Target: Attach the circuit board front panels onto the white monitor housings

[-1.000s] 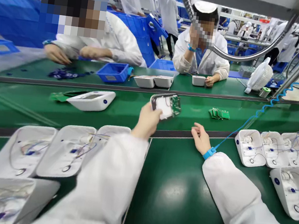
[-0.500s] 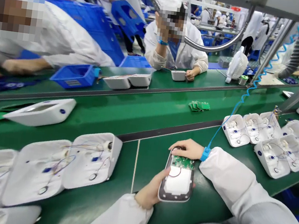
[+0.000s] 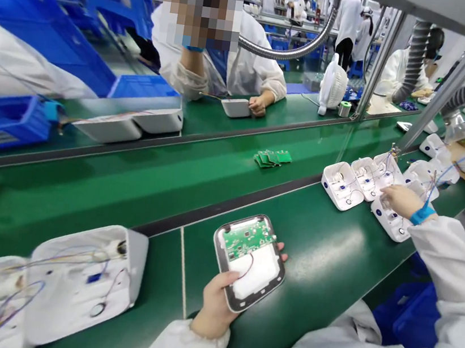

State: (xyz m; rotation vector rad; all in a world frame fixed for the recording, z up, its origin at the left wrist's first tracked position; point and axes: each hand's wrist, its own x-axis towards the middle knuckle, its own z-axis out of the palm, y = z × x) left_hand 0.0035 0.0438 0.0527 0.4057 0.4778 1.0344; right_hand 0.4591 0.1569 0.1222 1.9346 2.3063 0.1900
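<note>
My left hand point(image 3: 215, 303) grips a rounded, dark-rimmed device cover point(image 3: 273, 285), thumb on its front edge and fingertips showing past the far side. A green circuit board point(image 3: 247, 239) sits in the upper part of this cover, above a white block point(image 3: 260, 274) with a thin dark wire curving over it. Out to the right, my right hand point(image 3: 404, 202) is over a white housing point(image 3: 393, 221), fingers stretched toward the left and their tips partly hidden. It wears a blue wrist strap point(image 3: 423, 214). Inside the housing are wires and a small round part.
More white housings point(image 3: 342, 185) stand around my right hand, and large ones point(image 3: 84, 286) lie at lower left. Several green circuit boards point(image 3: 273, 157) are piled on the middle strip. Across the bench a co-worker's hand point(image 3: 258, 106) touches a white part. A metal post point(image 3: 445, 82) slants at right.
My right hand has left the cover and moved right to the white housings. The cover stays in my left hand, now turned slightly, its circuit board fully uncovered. The view has swung right.
</note>
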